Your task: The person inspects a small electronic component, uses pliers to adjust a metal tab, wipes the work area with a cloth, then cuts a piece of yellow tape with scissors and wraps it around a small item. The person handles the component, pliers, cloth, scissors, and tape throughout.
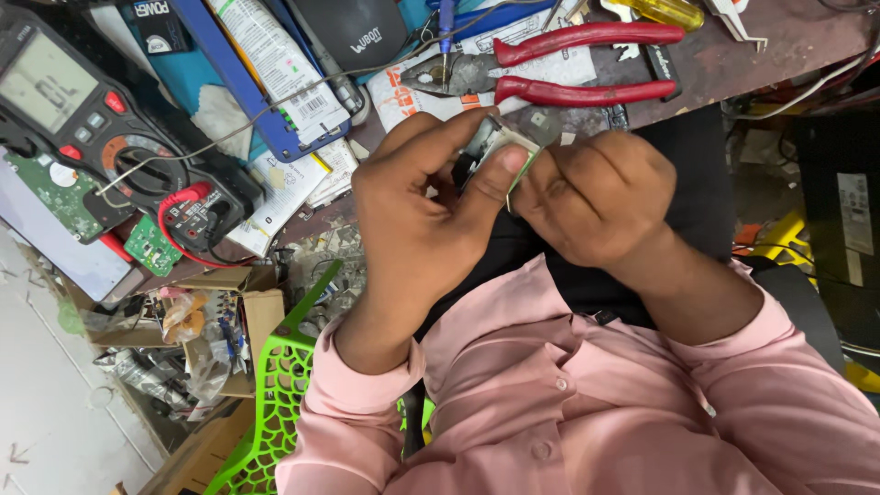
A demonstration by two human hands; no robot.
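I've got both hands pinched on a small green-edged circuit board (502,151): left hand (426,206) at seven o'clock, right hand (596,197) at four. Board's long axis runs eleven-to-five, edge-on. Red-handled pliers (550,69) lie just beyond at twelve.

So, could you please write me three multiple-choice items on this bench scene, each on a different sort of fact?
1. Where do the red-handled pliers lie?
A. on the workbench beyond the hands
B. on the person's lap
C. in the cardboard box

2. What colour is the plastic lattice chair?
A. blue
B. green
C. white

3. How is the small circuit part held?
A. it lies free on the bench
B. by the left hand alone
C. pinched between left hand and right hand

Answers: 1 A, the pliers rest on the workbench above the hands. 2 B, the chair's lattice is bright green. 3 C, fingers of both hands close on the part.
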